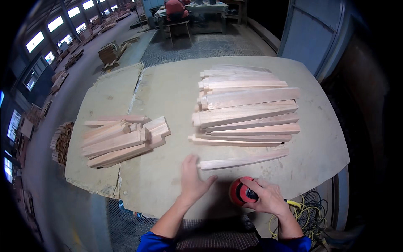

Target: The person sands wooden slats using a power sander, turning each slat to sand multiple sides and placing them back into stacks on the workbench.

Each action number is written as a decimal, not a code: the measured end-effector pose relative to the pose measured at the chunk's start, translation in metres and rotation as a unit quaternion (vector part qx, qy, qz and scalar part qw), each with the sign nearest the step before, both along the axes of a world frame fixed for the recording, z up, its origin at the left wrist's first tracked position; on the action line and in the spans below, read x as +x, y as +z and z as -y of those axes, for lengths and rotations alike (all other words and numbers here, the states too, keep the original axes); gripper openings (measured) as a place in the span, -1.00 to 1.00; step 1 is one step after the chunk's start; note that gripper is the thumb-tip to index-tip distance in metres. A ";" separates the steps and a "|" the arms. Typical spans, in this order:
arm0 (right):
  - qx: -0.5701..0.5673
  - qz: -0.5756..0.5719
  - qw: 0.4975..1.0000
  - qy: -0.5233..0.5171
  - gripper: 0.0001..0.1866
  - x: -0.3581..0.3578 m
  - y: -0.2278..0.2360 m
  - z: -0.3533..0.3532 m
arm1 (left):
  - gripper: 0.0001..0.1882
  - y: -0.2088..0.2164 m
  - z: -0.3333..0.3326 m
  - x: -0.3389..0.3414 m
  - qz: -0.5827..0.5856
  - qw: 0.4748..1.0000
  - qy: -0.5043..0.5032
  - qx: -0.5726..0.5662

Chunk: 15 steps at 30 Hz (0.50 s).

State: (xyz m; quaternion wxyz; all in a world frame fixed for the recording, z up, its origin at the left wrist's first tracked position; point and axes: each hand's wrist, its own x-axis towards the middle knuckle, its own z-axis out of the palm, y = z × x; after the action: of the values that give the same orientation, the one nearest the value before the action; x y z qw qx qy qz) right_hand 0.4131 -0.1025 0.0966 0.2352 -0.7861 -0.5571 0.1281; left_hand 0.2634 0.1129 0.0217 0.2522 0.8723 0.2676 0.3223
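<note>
My right hand (270, 196) is wrapped round a red and black power sander (237, 191) near the front edge of the table. To its left, my left hand (194, 179) is open, its thumb spread away from the fingers. A single tapered wooden leg (245, 160) lies just right of those fingers, its narrow end close to them; I cannot tell whether they touch. Beyond it rests a broad stack of similar wooden legs (247, 111), their tenon ends mostly toward the left. A smaller pile of wooden pieces (121, 140) lies at the left.
The pale worktable (168, 88) has a cracked seam toward its left side. Yellow and dark cables (310, 214) lie tangled below the front right edge. A blue metal door (312, 33) stands at the back right. A person in red (176, 10) sits at a far table.
</note>
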 end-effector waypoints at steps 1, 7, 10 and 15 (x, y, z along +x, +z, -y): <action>0.028 -0.040 0.999 0.010 -0.28 0.004 0.004 -0.001 | -0.11 -0.006 0.003 -0.003 -0.007 1.000 0.012 0.005; -0.031 -0.089 0.980 -0.178 -0.41 0.066 -0.020 -0.005 | -0.20 -0.036 -0.012 0.002 -0.038 0.998 0.052 -0.016; -0.050 -0.125 0.961 -0.240 -0.50 0.089 -0.041 -0.021 | -0.07 -0.034 -0.018 0.019 -0.008 0.999 0.043 -0.011; 0.037 -0.048 0.967 -0.246 -0.60 0.100 -0.067 -0.039 | -0.10 -0.035 -0.035 0.045 0.027 0.995 0.085 -0.038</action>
State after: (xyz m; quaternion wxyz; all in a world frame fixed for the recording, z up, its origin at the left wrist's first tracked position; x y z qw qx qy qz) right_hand 0.5131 -0.0635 0.0299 0.3147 -0.8828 -0.3386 0.0833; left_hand 0.3086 0.1475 -0.0136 0.2643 0.8271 0.3457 0.3556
